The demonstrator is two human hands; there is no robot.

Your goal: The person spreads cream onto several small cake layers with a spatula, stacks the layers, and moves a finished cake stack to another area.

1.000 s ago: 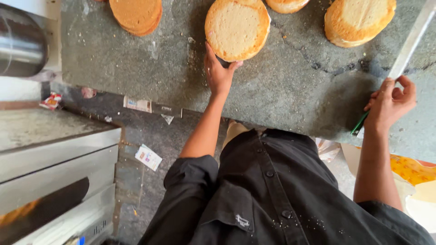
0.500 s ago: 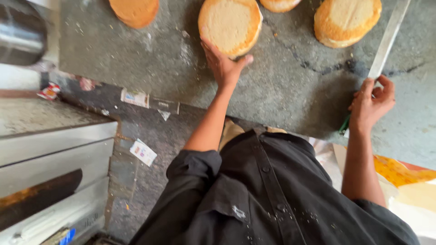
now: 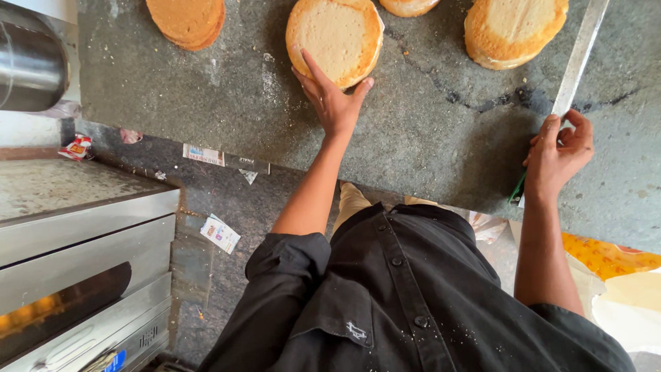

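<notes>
A round pale sponge cake [image 3: 336, 38] lies on the grey stone counter [image 3: 427, 131]. My left hand [image 3: 334, 96] rests against its near edge, fingers spread along the side. My right hand [image 3: 558, 155] is closed on the green handle of a long flat-bladed knife [image 3: 578, 55], whose blade points away across the counter. A second sponge cake [image 3: 513, 29] lies to the left of the blade.
A stack of thin brown cake layers [image 3: 187, 21] sits at the far left of the counter, another cake [image 3: 410, 5] at the top edge. A steel oven [image 3: 76, 255] stands at my left, a metal cylinder [image 3: 27, 65] above it. Paper scraps litter the floor.
My left hand has opened flatter against the cake's near edge. My right hand keeps its hold on the knife. The view has shifted slightly.
</notes>
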